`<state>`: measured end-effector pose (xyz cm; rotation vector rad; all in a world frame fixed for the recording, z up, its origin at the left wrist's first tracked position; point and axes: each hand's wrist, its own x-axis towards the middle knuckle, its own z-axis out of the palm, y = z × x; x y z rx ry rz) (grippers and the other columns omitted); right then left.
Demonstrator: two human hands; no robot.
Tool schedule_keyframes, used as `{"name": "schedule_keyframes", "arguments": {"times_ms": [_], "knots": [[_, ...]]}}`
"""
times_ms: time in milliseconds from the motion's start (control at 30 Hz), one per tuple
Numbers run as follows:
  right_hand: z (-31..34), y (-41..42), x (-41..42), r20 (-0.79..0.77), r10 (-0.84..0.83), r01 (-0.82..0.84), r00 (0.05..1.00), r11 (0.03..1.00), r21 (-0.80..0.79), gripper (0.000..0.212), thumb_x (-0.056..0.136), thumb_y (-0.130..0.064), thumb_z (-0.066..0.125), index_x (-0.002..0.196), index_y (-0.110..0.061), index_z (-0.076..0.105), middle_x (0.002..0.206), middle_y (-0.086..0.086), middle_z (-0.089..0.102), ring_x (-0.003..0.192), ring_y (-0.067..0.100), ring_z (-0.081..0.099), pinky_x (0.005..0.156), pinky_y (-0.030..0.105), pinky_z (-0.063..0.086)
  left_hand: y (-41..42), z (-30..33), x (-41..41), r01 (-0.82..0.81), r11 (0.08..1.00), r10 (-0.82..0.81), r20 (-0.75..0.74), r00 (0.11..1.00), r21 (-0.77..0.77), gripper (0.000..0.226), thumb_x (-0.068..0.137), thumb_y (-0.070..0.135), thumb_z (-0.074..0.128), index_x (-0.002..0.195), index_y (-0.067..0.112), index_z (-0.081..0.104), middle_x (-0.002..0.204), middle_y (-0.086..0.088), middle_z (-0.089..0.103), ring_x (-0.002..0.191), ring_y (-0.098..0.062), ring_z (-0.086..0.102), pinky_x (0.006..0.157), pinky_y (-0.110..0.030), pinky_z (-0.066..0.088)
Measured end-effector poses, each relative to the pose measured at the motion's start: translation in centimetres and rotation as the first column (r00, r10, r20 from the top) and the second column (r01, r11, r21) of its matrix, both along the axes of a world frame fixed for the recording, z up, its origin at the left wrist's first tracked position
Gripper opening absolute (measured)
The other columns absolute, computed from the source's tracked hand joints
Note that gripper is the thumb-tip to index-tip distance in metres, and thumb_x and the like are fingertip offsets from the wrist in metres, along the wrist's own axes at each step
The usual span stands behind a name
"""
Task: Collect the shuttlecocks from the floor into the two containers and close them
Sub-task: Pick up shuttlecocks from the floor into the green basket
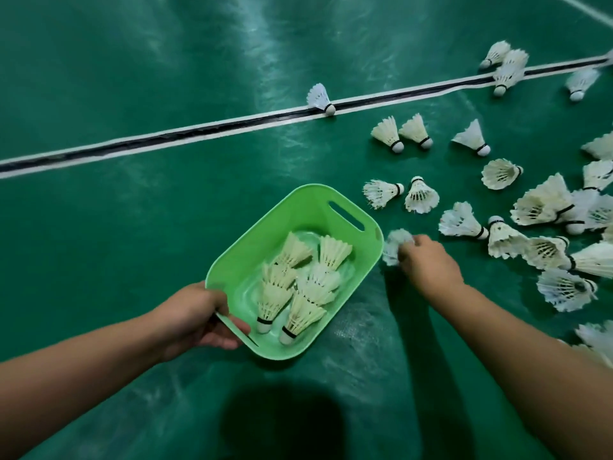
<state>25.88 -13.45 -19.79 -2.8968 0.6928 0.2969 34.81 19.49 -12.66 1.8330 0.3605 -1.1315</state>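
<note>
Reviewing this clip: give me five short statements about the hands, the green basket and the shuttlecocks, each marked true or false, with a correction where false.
1. The left hand grips the near rim of the green basket. True.
2. The basket holds no shuttlecocks. False: several shuttlecocks in the basket lie on its bottom.
3. The right hand holds a shuttlecock just outside the basket's right edge. True.
4. All loose shuttlecocks lie left of the basket. False: the scattered shuttlecocks lie to its right.
5. One lone shuttlecock rests on the court line. True.
</note>
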Motion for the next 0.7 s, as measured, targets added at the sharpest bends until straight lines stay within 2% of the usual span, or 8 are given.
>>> {"name": "schedule_keyframes", "arguments": {"times_ms": [67,133,233,300,400,533,600,700], "knots": [[1.7,-1.1,0.6,0.326,-0.297,0.239,0.897,0.949,0.206,0.024,0.093,-0.031,0.052,0.101,-0.009,0.059,0.114,0.014,0.050,0.093,0.031,0.055,0.078,0.036,0.046,-0.3,0.1,-0.4,-0.017,0.999,0.018,0.025,1.000,-0.032,0.029,0.087,-0.008,0.031,0.106,0.002,0.049,0.071,-0.028,0.070,0.050,-0.031,0.065,0.044,-0.032,0.056],[4.7,-1.9,1.1,0.599,-0.450,0.248,0.662,0.886,0.392,0.030,0.094,-0.032,0.051,0.097,-0.002,0.057,0.109,0.017,0.048,0.090,0.024,0.052,0.084,0.037,0.045,-0.7,0.4,-1.1,-0.027,0.998,0.030,0.047,0.998,-0.060,0.032,0.087,-0.009,0.030,0.108,0.007,0.049,0.073,-0.028,0.071,0.053,-0.032,0.066,0.046,-0.032,0.057],[9.2,-0.6,1.1,0.873,-0.206,0.011,0.443,0.974,0.224,0.027,0.095,-0.025,0.050,0.093,0.001,0.054,0.103,0.016,0.040,0.092,0.005,0.036,0.084,0.025,0.037,-1.5,0.4,-2.8,-0.073,0.991,0.083,0.090,0.992,-0.113,0.041,0.087,-0.009,0.032,0.117,0.015,0.047,0.086,-0.029,0.072,0.067,-0.034,0.070,0.050,-0.034,0.059],[11.0,1.6,0.4,0.928,-0.008,-0.182,0.374,0.980,0.082,0.021,0.093,-0.022,0.051,0.089,-0.003,0.057,0.107,0.015,0.039,0.102,0.008,0.036,0.088,0.023,0.039,-2.1,0.2,-3.7,-0.099,0.982,0.120,0.133,0.984,-0.158,0.048,0.087,-0.010,0.035,0.123,0.019,0.047,0.089,-0.024,0.073,0.073,-0.031,0.073,0.056,-0.036,0.060],[11.5,4.9,-0.4,0.904,0.200,-0.357,0.378,0.932,-0.057,0.024,0.089,-0.021,0.055,0.080,-0.001,0.065,0.105,0.018,0.047,0.093,0.013,0.043,0.082,0.017,0.039,-3.3,0.7,-4.3,-0.135,0.963,0.175,0.159,0.972,-0.234,0.051,0.084,-0.013,0.039,0.123,0.018,0.049,0.090,-0.017,0.074,0.074,-0.025,0.074,0.058,-0.036,0.060],[9.5,5.6,0.2,0.835,0.203,-0.328,0.511,0.944,-0.028,0.025,0.091,-0.019,0.053,0.084,0.001,0.067,0.092,0.015,0.062,0.078,0.025,0.060,0.071,0.029,0.048,-4.5,2.2,-5.0,-0.100,0.959,0.153,0.187,0.970,-0.264,0.046,0.086,-0.012,0.036,0.112,0.023,0.051,0.100,-0.019,0.070,0.071,-0.020,0.074,0.055,-0.032,0.059],[8.8,5.0,0.5,0.826,0.204,-0.292,0.526,0.955,-0.050,0.022,0.091,-0.016,0.052,0.090,0.000,0.068,0.089,0.012,0.065,0.076,0.026,0.063,0.071,0.028,0.048,-4.7,2.8,-5.8,-0.074,0.961,0.127,0.190,0.973,-0.267,0.044,0.086,-0.012,0.036,0.105,0.025,0.053,0.097,-0.018,0.070,0.066,-0.018,0.073,0.051,-0.029,0.057],[8.5,5.1,1.1,0.827,0.197,-0.293,0.526,0.955,-0.041,0.018,0.091,-0.011,0.052,0.094,-0.002,0.068,0.085,0.010,0.068,0.073,0.023,0.064,0.068,0.023,0.048,-4.7,3.3,-6.6,-0.064,0.961,0.113,0.172,0.979,-0.269,0.044,0.088,-0.009,0.033,0.110,0.024,0.052,0.095,-0.023,0.070,0.070,-0.024,0.073,0.057,-0.034,0.060]]}}
